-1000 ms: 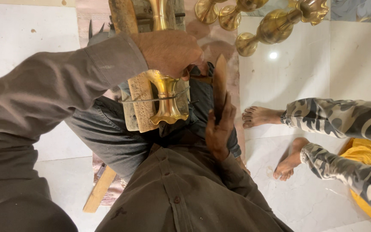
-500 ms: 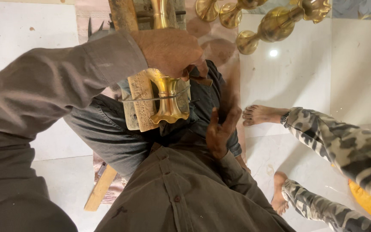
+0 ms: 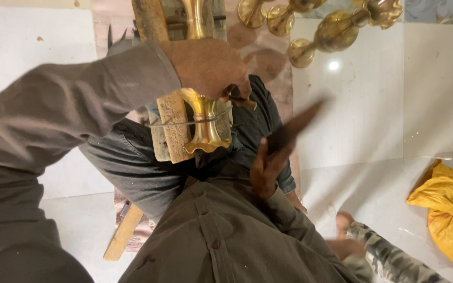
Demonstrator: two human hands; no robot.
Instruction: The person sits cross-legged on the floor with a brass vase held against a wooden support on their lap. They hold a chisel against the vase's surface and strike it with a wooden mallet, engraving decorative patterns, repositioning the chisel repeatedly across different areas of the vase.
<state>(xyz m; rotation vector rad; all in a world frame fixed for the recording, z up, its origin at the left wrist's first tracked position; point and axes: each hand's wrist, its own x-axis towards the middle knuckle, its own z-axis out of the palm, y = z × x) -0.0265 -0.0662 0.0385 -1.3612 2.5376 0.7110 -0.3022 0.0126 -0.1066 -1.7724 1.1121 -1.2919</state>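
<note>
My left hand [image 3: 208,68] reaches in from the left and grips the upper part of a polished brass stem piece [image 3: 205,126]. The piece lies on a worn wooden block [image 3: 170,128] on my lap, with a thin wire [image 3: 176,124] across it. My right hand [image 3: 262,172] is just right of the block, shut on a dark wooden stick [image 3: 295,126]. The stick points up and to the right and is blurred by motion. Its tip is clear of the brass piece.
Several finished brass pieces [image 3: 331,32] lie on the white floor at top right. A yellow bag [image 3: 446,209] sits at the right edge. Another person's foot [image 3: 344,226] and camouflage trouser leg [image 3: 394,262] are at bottom right. A wooden slat [image 3: 123,234] sticks out below my leg.
The stick in my right hand has swung from upright to slanting right. The other person's legs have moved down towards the bottom edge, which uncovers the yellow bag. My left hand stays on the brass.
</note>
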